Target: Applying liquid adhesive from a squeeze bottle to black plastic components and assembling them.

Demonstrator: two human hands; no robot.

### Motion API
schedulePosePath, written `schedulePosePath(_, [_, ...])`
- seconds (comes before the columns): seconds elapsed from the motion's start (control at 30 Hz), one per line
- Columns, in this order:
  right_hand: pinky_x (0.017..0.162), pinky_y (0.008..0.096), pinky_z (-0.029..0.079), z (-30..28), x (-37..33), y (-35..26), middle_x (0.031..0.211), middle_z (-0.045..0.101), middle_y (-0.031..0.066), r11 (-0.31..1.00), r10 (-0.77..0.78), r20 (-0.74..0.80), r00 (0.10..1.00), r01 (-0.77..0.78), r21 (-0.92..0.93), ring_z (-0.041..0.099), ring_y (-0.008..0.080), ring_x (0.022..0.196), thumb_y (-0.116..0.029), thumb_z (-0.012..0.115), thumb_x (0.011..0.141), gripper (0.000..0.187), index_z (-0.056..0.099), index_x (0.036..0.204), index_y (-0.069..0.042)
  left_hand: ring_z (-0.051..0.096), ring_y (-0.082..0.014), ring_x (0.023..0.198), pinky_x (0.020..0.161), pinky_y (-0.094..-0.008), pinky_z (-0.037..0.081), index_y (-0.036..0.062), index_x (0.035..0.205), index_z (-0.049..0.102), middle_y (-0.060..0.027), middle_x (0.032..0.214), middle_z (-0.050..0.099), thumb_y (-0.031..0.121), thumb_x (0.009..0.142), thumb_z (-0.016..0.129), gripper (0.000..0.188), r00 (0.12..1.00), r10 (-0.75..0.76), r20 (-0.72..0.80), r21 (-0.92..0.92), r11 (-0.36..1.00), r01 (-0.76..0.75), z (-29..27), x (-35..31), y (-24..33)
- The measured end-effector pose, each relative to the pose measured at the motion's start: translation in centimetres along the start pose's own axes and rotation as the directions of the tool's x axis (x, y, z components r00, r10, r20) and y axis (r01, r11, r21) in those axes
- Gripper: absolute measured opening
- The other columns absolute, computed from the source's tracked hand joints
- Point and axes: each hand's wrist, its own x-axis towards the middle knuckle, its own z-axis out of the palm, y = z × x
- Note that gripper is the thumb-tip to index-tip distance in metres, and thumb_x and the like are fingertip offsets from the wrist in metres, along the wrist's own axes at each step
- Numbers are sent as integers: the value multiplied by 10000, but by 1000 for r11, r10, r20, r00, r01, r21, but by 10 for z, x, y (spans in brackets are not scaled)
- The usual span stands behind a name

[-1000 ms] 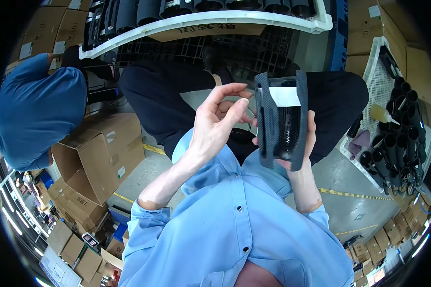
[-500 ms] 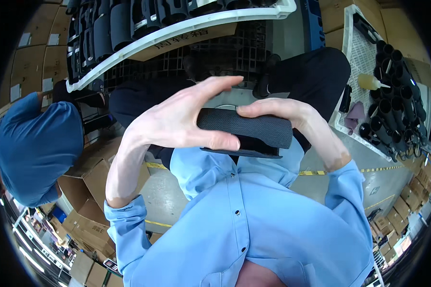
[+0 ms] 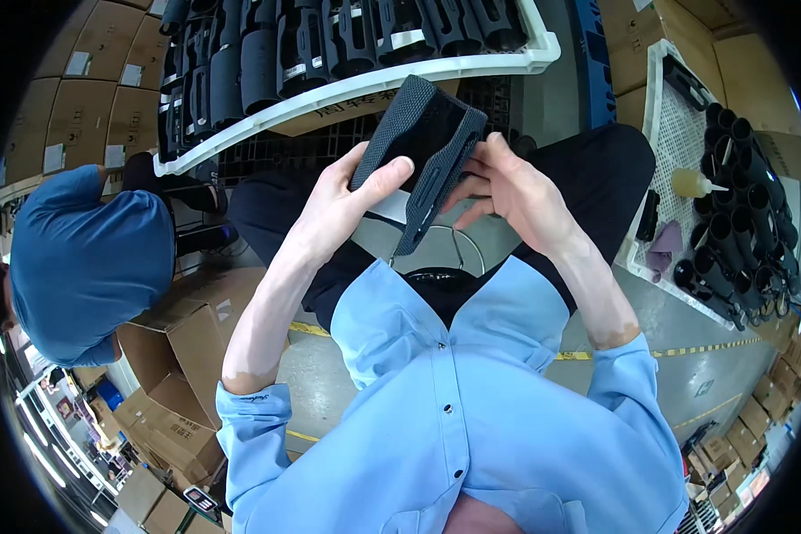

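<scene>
While the floor with its yellow line [image 3: 587, 355] and the stacked cardboard boxes [image 3: 165, 392] fill the background, we note a co-worker in a dark blue shirt [image 3: 89, 258] at the left, hands not in play here. Ahead, a long white crate [image 3: 356, 89] holds rows of black sleeve-like casings standing side by side; at the right, a second white tray [image 3: 676, 133] carries black cylinders along its far edge, with a small yellowish bottle [image 3: 692, 183] near its middle. Above the lap, clear of both trays, we hold one black textured casing [image 3: 423, 133] tilted, its ribbed open end pointing down. Our left hand [image 3: 343, 200] cups its underside, thumb pressed flat across the textured face. Our right hand [image 3: 512, 191] has its fingers curled against the ribbed side edge; the fingertips themselves are hidden. Our judgement: keep the left grip steady and turn the piece slowly, so that each face gets checked.
</scene>
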Motion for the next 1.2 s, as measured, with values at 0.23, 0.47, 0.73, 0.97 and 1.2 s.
schedulePosePath(0.23, [616, 310, 607, 4, 15, -19, 1084, 649, 150, 948, -88, -82, 993, 58, -314, 679, 185, 852, -457, 380, 1087, 579, 586, 1287, 46, 662, -303, 968, 813, -378, 534, -20, 1300, 594, -182, 1114, 656, 616, 901, 614, 751, 996, 47, -70, -279, 958, -65, 13, 6, 33])
schedulePosePath(0.47, [651, 242, 568, 14, 17, -9, 1093, 634, 114, 809, -485, -179, 856, 362, -462, 654, 170, 776, -292, 472, 1069, 363, 646, 1186, 4, 663, -272, 1019, 893, -382, 517, -10, 1328, 588, -173, 1167, 659, 545, 904, 639, 700, 997, 18, -70, -424, 905, -46, 11, 8, 62])
schedulePosePath(0.73, [702, 230, 518, 22, -4, -5, 1125, 622, 75, -97, -838, 338, 428, 493, -865, 603, 135, 789, 26, 670, 899, 216, 708, 1109, -10, 590, -350, 1131, 899, -463, 523, -40, 1342, 551, -226, 1253, 587, 531, 861, 707, 762, 996, 4, -88, -404, 914, -39, -14, 20, 88])
schedulePosePath(0.97, [702, 224, 516, 17, 3, -11, 1155, 611, 78, 110, -783, 123, 610, 329, -938, 596, 133, 801, 58, 692, 860, 224, 722, 1072, -11, 602, -196, 928, 725, -349, 504, 41, 1243, 569, -137, 1098, 628, 439, 936, 662, 511, 975, -162, 155, -660, 717, 224, -13, 46, 113])
schedulePosePath(1.2, [811, 252, 521, 12, -4, -23, 1259, 573, 79, -211, -819, 417, 393, 469, -857, 598, 173, 947, 87, 680, 836, 334, 699, 1148, -30, 588, -177, 866, 706, -323, 492, 37, 1146, 599, -122, 1037, 636, 446, 965, 615, 447, 964, -228, 134, -578, 772, 263, -7, 49, 119])
